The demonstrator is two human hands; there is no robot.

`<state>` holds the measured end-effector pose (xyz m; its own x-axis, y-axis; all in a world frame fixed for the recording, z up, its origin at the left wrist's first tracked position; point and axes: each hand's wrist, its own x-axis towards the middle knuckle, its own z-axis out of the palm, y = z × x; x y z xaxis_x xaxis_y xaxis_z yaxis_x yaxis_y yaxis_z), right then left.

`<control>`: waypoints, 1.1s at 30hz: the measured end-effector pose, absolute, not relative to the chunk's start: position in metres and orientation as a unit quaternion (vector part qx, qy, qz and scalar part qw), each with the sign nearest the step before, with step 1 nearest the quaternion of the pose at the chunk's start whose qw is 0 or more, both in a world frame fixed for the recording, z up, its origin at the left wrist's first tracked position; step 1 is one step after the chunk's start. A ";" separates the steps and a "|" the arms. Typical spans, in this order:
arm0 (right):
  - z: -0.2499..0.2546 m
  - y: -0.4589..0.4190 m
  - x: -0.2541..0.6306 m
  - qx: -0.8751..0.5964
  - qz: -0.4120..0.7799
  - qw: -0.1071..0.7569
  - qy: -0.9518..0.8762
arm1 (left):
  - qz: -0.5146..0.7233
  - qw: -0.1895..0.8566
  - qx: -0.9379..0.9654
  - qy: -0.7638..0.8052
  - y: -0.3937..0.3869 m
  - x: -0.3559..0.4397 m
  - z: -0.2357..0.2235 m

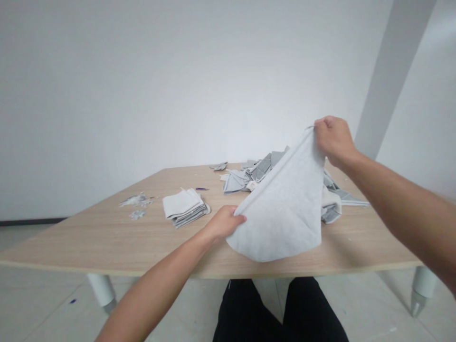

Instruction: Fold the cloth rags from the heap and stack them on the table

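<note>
A pale grey piece of fabric (281, 213) is stretched in the air between my two hands, above the table's front part. My left hand (226, 222) pinches its lower left edge, thumb on top. Higher up and to the right, my right hand (333, 135) is closed on the upper corner. The cloth's bottom edge hangs in a curve, and its upper left edge runs taut from hand to hand. Left of my left hand lies a neat stack of folded grey and white cloths (183, 205). Behind the held fabric, a loose heap of grey cloth pieces (261, 166) is partly hidden.
On the wooden table (142, 244), small white scraps (137, 200) lie at the left. A thin purple tool (202, 189) rests behind the stack, and a small grey cloth (218, 166) lies near the back edge. More crumpled cloth (331, 206) is at the right. A white wall (160, 85) stands behind.
</note>
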<state>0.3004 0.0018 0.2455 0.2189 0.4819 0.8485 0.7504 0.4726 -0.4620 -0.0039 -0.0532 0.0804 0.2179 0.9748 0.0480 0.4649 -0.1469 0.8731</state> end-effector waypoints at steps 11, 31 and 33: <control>0.200 0.012 0.334 -0.501 0.051 0.527 -0.684 | 0.442 0.282 0.673 0.522 -0.012 -0.061 0.090; 0.155 0.031 0.337 -0.469 0.308 0.570 -0.601 | 0.752 0.311 0.419 0.402 0.037 -0.059 0.096; 0.150 0.032 0.340 -0.450 0.360 0.564 -0.592 | 0.750 0.311 0.416 0.410 0.035 -0.061 0.093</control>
<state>0.3404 0.0316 0.1499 0.0409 0.9384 0.3431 0.1277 0.3356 -0.9333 -0.0605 0.0354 0.0928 -0.4609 0.8073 0.3687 -0.1252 -0.4704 0.8735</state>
